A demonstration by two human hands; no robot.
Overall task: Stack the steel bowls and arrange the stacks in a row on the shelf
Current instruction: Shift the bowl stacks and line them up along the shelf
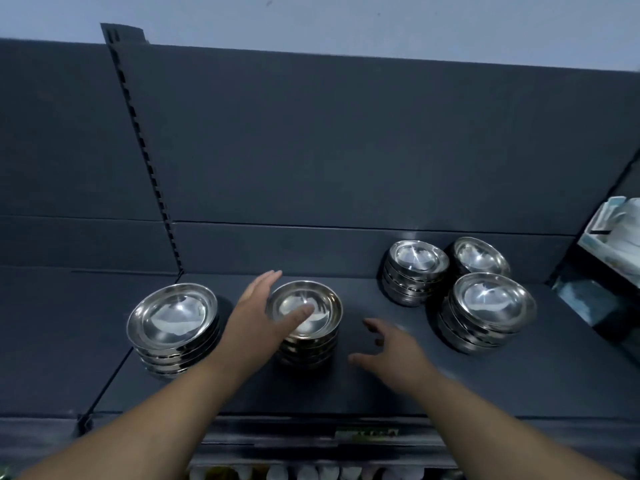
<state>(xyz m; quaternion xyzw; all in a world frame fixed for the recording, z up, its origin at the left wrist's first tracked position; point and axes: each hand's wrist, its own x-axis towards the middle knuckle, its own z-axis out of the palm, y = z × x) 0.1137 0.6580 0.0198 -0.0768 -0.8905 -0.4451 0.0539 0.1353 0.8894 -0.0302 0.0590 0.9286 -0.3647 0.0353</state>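
Observation:
Several stacks of steel bowls stand on the dark shelf (363, 386). One stack (171, 327) is at the left. A second stack (323, 327) is in the middle. My left hand (258, 317) lies against its left side, fingers straight, thumb over the rim. My right hand (389, 348) hovers just right of that stack with fingers spread and loosely bent, holding nothing. Three more stacks sit at the right: one at the back (414, 268), one behind it to the right (479, 256), and one nearer the front (488, 310).
The shelf's dark back panel (346, 150) rises behind the bowls, with a slotted upright (145, 157) at the left. Pale packaged goods (613, 223) sit on a neighbouring shelf at the far right. Below the front edge, a lower shelf shows pale items (311, 472).

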